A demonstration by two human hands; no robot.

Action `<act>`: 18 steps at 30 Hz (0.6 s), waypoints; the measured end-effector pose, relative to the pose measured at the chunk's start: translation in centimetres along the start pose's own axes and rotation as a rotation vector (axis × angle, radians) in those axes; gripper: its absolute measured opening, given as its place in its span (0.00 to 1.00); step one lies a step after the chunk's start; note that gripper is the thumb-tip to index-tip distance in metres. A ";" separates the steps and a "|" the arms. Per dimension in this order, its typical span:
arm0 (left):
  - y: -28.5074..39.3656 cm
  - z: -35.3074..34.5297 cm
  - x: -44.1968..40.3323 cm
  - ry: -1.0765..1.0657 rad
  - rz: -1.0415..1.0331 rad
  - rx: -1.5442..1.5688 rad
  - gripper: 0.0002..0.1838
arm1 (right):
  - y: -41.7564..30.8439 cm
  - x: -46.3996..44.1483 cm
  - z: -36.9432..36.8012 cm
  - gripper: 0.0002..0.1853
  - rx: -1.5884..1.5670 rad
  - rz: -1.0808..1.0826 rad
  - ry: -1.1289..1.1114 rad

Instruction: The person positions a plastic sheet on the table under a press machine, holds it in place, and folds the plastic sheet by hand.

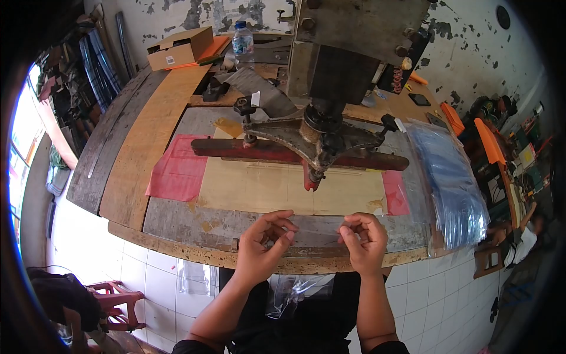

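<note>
Between my two hands, near the table's front edge, a clear plastic sheet point(316, 226) is stretched. My left hand point(270, 239) pinches its left end, and my right hand point(361, 236) pinches its right end. Just beyond the hands lies a yellowish pad point(265, 192) with pink pieces point(178, 168) at its sides. Above the pad is the long dark red bar point(277, 152) of a metal press point(321, 133). Crumpled clear plastic point(295, 293) rests on my lap.
A stack of clear bluish plastic sheets point(451, 183) lies at the table's right side. Toward the back left are a cardboard box point(180, 48) and a water bottle point(243, 44). A red stool point(121, 304) stands on the floor at the lower left. Part of a person point(527, 230) shows at the far right.
</note>
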State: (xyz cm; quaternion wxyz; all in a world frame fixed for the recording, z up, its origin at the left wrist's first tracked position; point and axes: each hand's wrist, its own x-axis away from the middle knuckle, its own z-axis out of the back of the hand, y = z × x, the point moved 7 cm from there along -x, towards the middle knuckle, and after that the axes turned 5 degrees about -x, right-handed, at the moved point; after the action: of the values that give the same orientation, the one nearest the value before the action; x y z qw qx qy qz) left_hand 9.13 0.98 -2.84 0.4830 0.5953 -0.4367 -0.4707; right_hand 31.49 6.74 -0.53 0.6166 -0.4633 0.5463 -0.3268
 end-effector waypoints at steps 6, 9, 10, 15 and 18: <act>0.3 0.0 0.0 -0.014 0.020 -0.038 0.20 | 0.2 0.0 0.0 0.10 0.027 0.012 -0.011; 0.3 0.0 0.1 -0.010 0.021 -0.039 0.20 | 0.1 0.0 -0.2 0.10 0.055 0.011 -0.017; 0.2 0.1 0.1 -0.007 0.021 -0.038 0.20 | 0.2 0.0 -0.2 0.10 0.056 0.011 -0.020; 0.0 0.1 0.1 -0.016 0.013 -0.031 0.20 | 0.2 -0.1 -0.2 0.10 0.098 0.015 -0.020; 0.0 0.2 0.1 -0.010 0.005 -0.046 0.20 | 0.4 0.0 -0.1 0.10 0.100 0.003 -0.020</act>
State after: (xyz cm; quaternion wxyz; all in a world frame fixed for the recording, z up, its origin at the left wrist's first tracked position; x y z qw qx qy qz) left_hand 8.93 0.85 -2.85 0.4956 0.5807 -0.4296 -0.4823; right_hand 31.30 6.87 -0.95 0.6449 -0.4340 0.5239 -0.3483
